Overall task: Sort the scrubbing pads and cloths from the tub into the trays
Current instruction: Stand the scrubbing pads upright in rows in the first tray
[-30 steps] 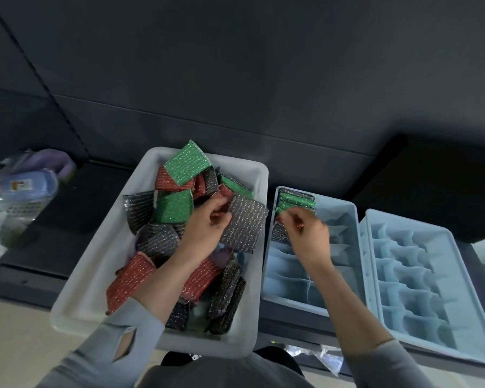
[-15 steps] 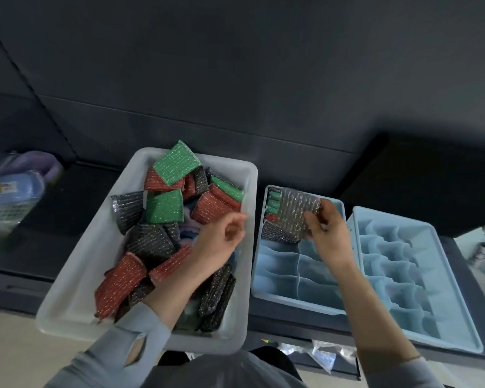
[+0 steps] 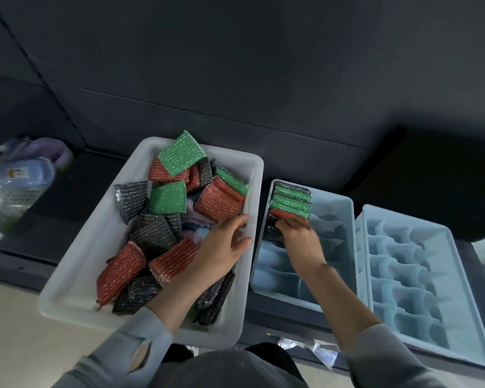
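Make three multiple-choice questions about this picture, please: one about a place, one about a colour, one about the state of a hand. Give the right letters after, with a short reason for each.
1. Where do the sorted pads stand?
A. in the far end of the near tray
B. in the right-hand tray
C. on the floor

2. What colour is the pad lying highest at the far end of the tub?
A. yellow
B. green
C. white

3. What is the left hand doing?
A. gripping a bottle
B. hovering over the tub with fingers spread, holding nothing
C. resting in the right-hand tray

Key: 1 A, the sorted pads stand on edge in the far end of the near tray, while the right-hand tray holds none. 2 B, the green pad tops the pile in the tub. 3 B, the left hand is over the tub with nothing in it.
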Motion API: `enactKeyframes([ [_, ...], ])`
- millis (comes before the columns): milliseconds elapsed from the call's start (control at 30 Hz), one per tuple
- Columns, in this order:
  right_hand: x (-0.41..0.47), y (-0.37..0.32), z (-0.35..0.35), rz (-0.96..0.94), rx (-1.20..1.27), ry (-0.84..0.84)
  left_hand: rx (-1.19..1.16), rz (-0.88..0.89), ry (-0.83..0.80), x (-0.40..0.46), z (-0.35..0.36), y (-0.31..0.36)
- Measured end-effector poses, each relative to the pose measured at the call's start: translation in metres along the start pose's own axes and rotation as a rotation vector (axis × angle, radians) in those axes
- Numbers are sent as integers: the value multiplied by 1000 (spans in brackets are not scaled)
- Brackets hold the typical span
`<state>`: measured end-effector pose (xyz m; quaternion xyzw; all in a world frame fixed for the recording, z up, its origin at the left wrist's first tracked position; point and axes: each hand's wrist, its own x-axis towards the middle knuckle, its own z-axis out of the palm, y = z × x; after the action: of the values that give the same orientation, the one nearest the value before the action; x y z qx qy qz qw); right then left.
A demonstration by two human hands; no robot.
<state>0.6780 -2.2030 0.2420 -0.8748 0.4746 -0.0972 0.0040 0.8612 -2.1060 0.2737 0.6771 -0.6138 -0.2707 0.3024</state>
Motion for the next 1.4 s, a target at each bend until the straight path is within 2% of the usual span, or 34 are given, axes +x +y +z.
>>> enactKeyframes([
  [100,1,-2,5,-14,40,45,22,0,17,-2,1,-1],
  [267,0,2,-4,41,257,169,75,27,21,-5,-8,-2],
  [367,9,-9,-17,48,329,309,140,21,93,-4,-33,-13],
  [433,17,-25,-27,46,350,345,204,-10,166,0,-57,-28],
  [533,35,-51,-35,31,386,287,281,-74,229,9,-94,-55],
  [600,51,-68,-36,11,391,225,304,-84,197,15,-113,-69],
  [800,114,-112,-17,90,142,-233,368,-49,115,50,-143,-97],
  [933,140,-120,5,189,3,-391,429,-56,81,97,-153,-111],
  [1133,130,-130,13,269,6,-358,461,-116,29,145,-148,-108],
  [1233,123,-132,5,295,112,-315,387,-147,73,149,-148,-103],
  [1400,109,-133,-10,273,158,-115,177,-42,214,137,-150,-106],
])
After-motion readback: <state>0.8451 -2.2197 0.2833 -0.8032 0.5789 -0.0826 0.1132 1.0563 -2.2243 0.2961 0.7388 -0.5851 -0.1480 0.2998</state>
